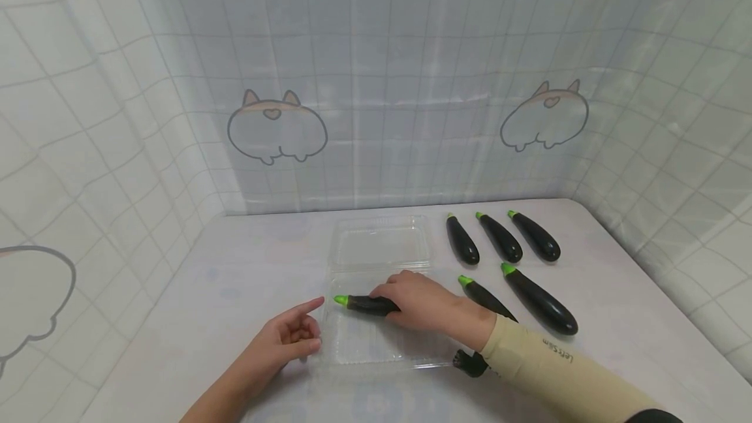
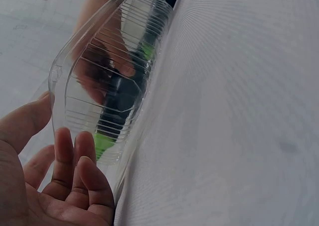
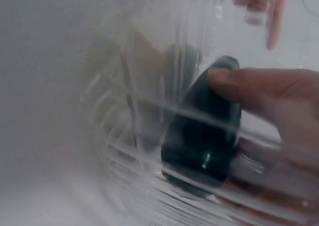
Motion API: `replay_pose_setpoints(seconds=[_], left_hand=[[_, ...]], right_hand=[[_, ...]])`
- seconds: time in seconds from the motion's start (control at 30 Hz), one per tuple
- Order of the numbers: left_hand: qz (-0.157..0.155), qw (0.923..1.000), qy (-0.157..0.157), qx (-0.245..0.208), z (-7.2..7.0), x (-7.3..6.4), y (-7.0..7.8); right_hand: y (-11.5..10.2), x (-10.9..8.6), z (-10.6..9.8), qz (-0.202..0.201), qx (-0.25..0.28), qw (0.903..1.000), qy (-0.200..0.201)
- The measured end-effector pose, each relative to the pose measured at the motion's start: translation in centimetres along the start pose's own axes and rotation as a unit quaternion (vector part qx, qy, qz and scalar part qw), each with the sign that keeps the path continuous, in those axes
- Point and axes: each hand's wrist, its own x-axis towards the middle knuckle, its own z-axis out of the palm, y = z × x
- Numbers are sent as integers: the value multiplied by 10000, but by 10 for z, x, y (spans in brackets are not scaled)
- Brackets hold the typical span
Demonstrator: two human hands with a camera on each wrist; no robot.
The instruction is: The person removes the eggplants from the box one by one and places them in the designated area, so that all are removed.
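A clear plastic clamshell container (image 1: pixel 378 344) lies unfolded on the table, its lid half (image 1: pixel 382 243) towards the back wall. My right hand (image 1: pixel 414 302) grips a dark eggplant (image 1: pixel 367 305) with a bright green stem, inside the container's near half. The stem points left. In the right wrist view, thumb and fingers hold the eggplant (image 3: pixel 202 131) behind the clear wall. My left hand (image 1: pixel 290 335) is at the container's left edge, index finger extended and the others loosely bent. The left wrist view shows a fingertip touching the clear rim (image 2: pixel 52 81).
Several more eggplants lie right of the container: three at the back, including one beside the lid (image 1: pixel 462 240), a large one (image 1: pixel 540 302) nearer, and another (image 1: pixel 484 296) partly behind my right forearm. A small black object (image 1: pixel 470 363) shows below that forearm. Grid-patterned curtains surround the table.
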Motion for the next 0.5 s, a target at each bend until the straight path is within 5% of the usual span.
replay_pose_setpoints(seconds=[0.5], left_hand=[[-131,9999,69,75,2,0,2]], right_hand=[[2,-15,-23,133,373,9975,586]])
